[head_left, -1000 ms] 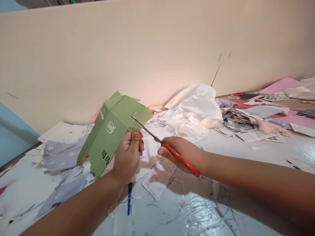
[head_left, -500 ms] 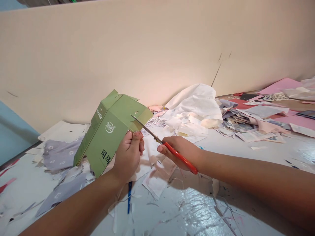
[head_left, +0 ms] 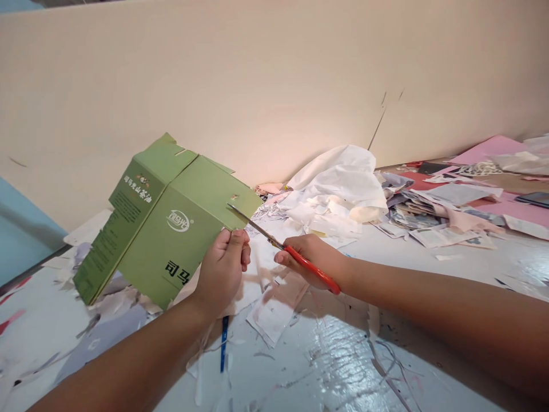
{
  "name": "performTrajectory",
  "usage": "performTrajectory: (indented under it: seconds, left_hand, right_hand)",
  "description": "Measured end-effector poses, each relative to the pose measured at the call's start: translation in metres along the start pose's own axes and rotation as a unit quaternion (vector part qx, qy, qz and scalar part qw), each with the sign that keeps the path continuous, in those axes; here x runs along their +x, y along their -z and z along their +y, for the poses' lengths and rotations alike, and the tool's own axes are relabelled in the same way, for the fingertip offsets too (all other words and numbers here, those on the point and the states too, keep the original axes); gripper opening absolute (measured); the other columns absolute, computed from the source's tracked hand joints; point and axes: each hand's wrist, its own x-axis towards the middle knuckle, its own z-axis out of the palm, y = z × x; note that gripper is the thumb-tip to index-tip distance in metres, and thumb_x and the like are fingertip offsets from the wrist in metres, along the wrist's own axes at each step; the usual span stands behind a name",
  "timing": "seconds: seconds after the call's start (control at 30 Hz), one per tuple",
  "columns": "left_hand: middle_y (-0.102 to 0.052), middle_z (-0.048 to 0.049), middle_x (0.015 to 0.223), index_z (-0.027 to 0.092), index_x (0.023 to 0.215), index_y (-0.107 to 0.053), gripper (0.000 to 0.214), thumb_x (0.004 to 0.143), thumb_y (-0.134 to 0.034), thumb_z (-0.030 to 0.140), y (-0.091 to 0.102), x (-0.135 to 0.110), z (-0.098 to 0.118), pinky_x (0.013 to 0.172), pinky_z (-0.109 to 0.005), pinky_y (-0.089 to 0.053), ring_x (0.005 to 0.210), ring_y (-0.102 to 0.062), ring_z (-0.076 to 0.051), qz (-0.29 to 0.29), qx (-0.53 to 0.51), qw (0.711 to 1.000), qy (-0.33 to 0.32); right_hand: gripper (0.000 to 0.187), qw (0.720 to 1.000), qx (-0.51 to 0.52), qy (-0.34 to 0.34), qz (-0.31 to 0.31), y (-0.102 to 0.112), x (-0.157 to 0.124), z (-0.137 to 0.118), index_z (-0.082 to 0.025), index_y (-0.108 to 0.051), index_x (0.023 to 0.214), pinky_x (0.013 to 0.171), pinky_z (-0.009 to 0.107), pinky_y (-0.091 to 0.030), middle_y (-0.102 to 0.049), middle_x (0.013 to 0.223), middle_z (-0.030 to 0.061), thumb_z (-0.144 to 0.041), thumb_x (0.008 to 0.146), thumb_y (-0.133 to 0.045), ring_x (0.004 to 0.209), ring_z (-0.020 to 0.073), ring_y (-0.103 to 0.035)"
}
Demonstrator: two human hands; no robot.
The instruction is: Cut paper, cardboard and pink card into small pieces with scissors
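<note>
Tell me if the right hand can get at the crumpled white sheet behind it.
Probably yes: nothing but loose paper lies between the right hand and the crumpled white sheet, though that hand grips the red-handled scissors.

Glossy white table [head_left: 343, 366], scuffed and littered with paper scraps [head_left: 274, 309]; a thin blue strip [head_left: 223, 343] near the front; farther back, a crumpled white heap [head_left: 334, 183], a pile of printed papers [head_left: 412, 212], pink sheets [head_left: 489, 149].
</note>
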Motion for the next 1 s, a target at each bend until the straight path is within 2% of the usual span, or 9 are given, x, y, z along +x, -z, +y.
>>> performTrajectory:
  seconds: [0.23, 0.47, 0.63, 0.77, 0.87, 1.0]
  left_hand:
    - [-0.043, 0.0063, 0.044, 0.019, 0.064, -0.045, 0.027, 0.083, -0.042, 0.038, 0.0, -0.001, 0.001, 0.044, -0.018, -0.032, 0.043, -0.038, -0.007, -0.006, -0.015, 1.0, 0.01]
    - [-0.043, 0.006, 0.044, 0.018, 0.064, -0.047, 0.023, 0.081, -0.045, 0.034, -0.001, 0.005, -0.002, 0.042, -0.017, -0.032, 0.042, -0.037, -0.007, -0.001, -0.05, 0.998, 0.028]
    - [-0.04, 0.0064, 0.045, 0.019, 0.062, -0.043, 0.02, 0.079, -0.046, 0.029, 0.008, 0.018, -0.004, 0.039, -0.017, -0.028, 0.041, -0.036, -0.006, 0.041, -0.09, 0.995, 0.018]
    - [-0.04, 0.006, 0.045, 0.019, 0.061, -0.042, 0.022, 0.079, -0.046, 0.031, 0.014, 0.024, -0.009, 0.04, -0.017, -0.028, 0.042, -0.035, -0.006, 0.053, -0.092, 0.994, 0.01]
    - [-0.04, 0.0056, 0.047, 0.019, 0.062, -0.044, 0.021, 0.079, -0.047, 0.031, 0.015, 0.026, -0.013, 0.04, -0.017, -0.027, 0.042, -0.035, -0.006, 0.051, -0.088, 0.995, 0.011]
    - [-0.041, 0.0059, 0.049, 0.019, 0.068, -0.047, 0.018, 0.078, -0.046, 0.034, 0.02, 0.034, -0.019, 0.037, -0.016, -0.025, 0.039, -0.034, -0.006, 0.011, -0.055, 0.996, 0.066]
  right_hand:
    - [0.051, 1.0, -0.005, -0.013, 0.002, 0.002, 0.001, 0.002, -0.017, -0.042, 0.058, 0.048, 0.021, -0.026, -0.038, 0.052, -0.0034, -0.065, 0.075, -0.036, 0.049, 0.0084, -0.033]
    - [0.048, 0.999, 0.006, -0.023, -0.032, 0.011, 0.0, 0.001, -0.018, -0.045, 0.063, 0.046, 0.021, -0.029, -0.046, 0.056, -0.0014, -0.065, 0.071, -0.042, 0.05, 0.0101, -0.04]
    - [0.047, 0.998, -0.052, 0.003, -0.045, 0.02, -0.004, -0.004, -0.018, -0.048, 0.076, 0.05, 0.023, -0.034, -0.055, 0.071, 0.0028, -0.065, 0.069, -0.045, 0.059, 0.014, -0.049]
    - [0.049, 0.992, -0.104, -0.039, -0.066, 0.026, -0.001, -0.002, -0.019, -0.052, 0.077, 0.05, 0.025, -0.035, -0.059, 0.074, 0.0051, -0.067, 0.068, -0.045, 0.062, 0.0175, -0.053]
    - [0.05, 0.989, -0.124, -0.065, -0.053, 0.031, 0.003, 0.005, -0.018, -0.054, 0.078, 0.053, 0.026, -0.036, -0.06, 0.078, 0.0071, -0.067, 0.066, -0.047, 0.067, 0.0195, -0.055]
    - [0.05, 0.982, -0.162, -0.098, -0.015, 0.038, 0.008, 0.019, -0.018, -0.054, 0.081, 0.053, 0.026, -0.035, -0.06, 0.082, 0.0074, -0.064, 0.062, -0.052, 0.068, 0.0202, -0.055]
